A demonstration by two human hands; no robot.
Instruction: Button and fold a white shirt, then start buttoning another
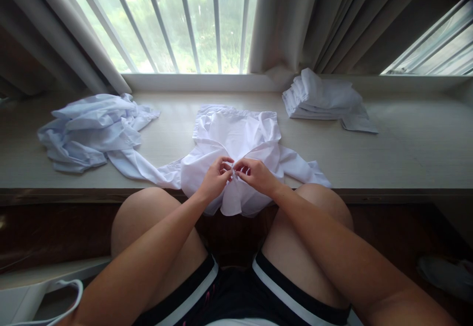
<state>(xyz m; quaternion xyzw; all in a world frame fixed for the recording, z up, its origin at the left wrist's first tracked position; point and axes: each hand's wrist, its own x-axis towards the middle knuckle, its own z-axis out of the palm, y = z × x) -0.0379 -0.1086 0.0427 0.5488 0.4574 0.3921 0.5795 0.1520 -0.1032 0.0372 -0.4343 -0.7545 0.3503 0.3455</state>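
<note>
Beneath the barred window, a white shirt (236,141) overhanging the table's (406,153) near edge is pinched at its front by both hands (216,177) (256,174); if released, it could slide off.

Reference landmark: the white shirt (236,143) at the middle of the bench (406,153). Left of the shirt, a crumpled garment heap (92,131) blocks the surface, its sleeve touching the shirt. Behind and to the right, a folded stack (321,100) stands against the curtain (284,25). Bare bench lies right of the shirt and between shirt and window sill (192,82).
</note>
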